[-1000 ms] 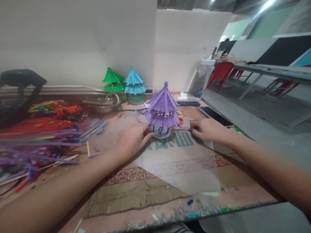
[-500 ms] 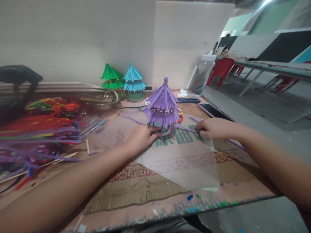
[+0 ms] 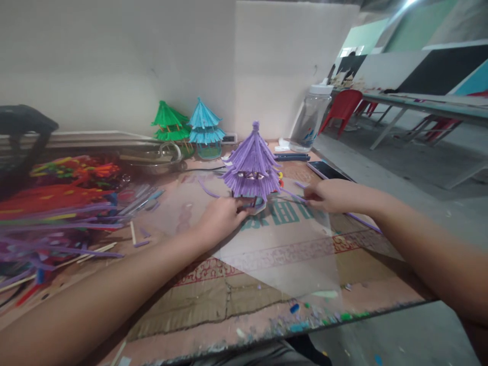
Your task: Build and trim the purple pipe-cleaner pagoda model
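A purple two-tiered pavilion model (image 3: pixel 254 157) stands upright near the middle of the cardboard-covered table. My left hand (image 3: pixel 224 218) is closed on its base, at the front left. To the right, my right hand (image 3: pixel 328 195) pinches a thin purple pipe cleaner (image 3: pixel 293 194) that runs toward the model's base. Where that strip meets the base is hard to make out. A loose purple strip (image 3: pixel 208 188) sticks out on the model's left side.
Green (image 3: pixel 170 122) and blue (image 3: pixel 206 127) pavilion models stand by the wall. Pipe cleaners (image 3: pixel 57 229) and sticks are heaped at left, near a metal bowl (image 3: pixel 152 156). A water bottle (image 3: pixel 310 117) and phone (image 3: pixel 330 171) are at back right.
The whole view has shifted slightly. The purple model has turned a little at its base, and the strip in my right hand now slants down toward the hand.
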The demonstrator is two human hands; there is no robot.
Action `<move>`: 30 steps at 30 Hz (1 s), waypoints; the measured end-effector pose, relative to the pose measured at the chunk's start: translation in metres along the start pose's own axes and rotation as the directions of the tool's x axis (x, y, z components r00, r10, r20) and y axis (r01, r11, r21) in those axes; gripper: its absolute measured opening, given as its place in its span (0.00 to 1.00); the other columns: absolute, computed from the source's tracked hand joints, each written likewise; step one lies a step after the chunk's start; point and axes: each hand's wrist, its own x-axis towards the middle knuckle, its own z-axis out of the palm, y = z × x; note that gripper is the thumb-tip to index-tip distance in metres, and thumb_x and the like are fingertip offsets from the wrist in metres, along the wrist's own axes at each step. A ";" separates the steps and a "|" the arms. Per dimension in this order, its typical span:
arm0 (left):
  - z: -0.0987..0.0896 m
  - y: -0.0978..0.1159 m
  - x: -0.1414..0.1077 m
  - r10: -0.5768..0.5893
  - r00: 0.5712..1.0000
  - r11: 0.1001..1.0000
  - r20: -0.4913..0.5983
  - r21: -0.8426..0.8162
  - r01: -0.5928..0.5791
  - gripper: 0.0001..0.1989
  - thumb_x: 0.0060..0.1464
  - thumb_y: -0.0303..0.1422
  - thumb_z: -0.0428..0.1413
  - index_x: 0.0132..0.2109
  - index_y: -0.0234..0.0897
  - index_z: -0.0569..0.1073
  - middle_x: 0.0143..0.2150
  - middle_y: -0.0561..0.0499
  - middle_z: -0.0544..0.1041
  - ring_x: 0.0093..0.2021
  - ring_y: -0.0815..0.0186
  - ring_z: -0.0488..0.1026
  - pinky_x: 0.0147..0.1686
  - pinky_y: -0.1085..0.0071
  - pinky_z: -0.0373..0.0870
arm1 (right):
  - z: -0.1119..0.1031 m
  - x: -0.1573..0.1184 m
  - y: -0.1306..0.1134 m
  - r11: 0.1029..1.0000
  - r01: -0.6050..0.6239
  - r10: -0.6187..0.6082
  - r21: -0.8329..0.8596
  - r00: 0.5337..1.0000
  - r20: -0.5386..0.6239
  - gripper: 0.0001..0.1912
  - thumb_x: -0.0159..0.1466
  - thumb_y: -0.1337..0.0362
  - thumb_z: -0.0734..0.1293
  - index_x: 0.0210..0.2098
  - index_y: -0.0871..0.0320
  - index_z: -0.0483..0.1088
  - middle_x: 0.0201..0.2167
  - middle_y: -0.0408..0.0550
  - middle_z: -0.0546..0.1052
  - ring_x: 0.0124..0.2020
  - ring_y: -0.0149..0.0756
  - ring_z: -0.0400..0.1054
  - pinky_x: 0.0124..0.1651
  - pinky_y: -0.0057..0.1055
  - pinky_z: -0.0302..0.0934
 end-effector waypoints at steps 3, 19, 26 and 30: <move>0.002 -0.001 0.003 0.009 1.000 1.000 0.018 -0.002 -0.009 0.12 0.61 0.38 0.54 0.46 0.45 0.81 0.41 0.47 0.84 0.38 0.58 0.80 0.36 0.68 0.69 | -0.007 0.006 -0.015 1.000 0.026 -0.024 0.010 0.985 -0.173 0.19 0.66 0.52 0.61 0.44 0.60 0.74 0.37 0.55 0.79 0.35 0.44 0.72 0.37 0.35 0.60; -0.018 -0.033 -0.006 -0.129 0.984 0.991 -0.119 0.016 0.132 0.15 0.57 0.37 0.59 0.50 0.36 0.76 0.36 0.47 0.80 0.37 0.59 0.76 0.36 0.70 0.68 | 0.025 0.048 -0.092 0.825 0.298 -0.017 0.480 0.863 -0.505 0.11 0.66 0.55 0.64 0.40 0.58 0.68 0.30 0.46 0.75 0.30 0.35 0.67 0.35 0.29 0.58; -0.010 -0.033 0.000 -0.125 0.987 0.992 -0.105 -0.045 0.120 0.12 0.60 0.38 0.55 0.43 0.37 0.81 0.36 0.46 0.81 0.35 0.60 0.76 0.36 0.69 0.68 | 0.034 0.053 -0.099 0.778 0.362 -0.085 0.513 0.870 -0.486 0.08 0.65 0.59 0.63 0.35 0.58 0.67 0.30 0.47 0.75 0.31 0.35 0.67 0.36 0.29 0.59; -0.005 -0.038 0.004 -0.171 0.984 0.961 -0.056 -0.229 0.154 0.13 0.58 0.36 0.56 0.47 0.38 0.81 0.39 0.48 0.82 0.36 0.62 0.77 0.39 0.70 0.70 | 0.036 0.055 -0.098 0.762 0.346 -0.067 0.548 0.884 -0.463 0.06 0.64 0.62 0.64 0.34 0.58 0.67 0.30 0.46 0.74 0.30 0.34 0.66 0.35 0.28 0.58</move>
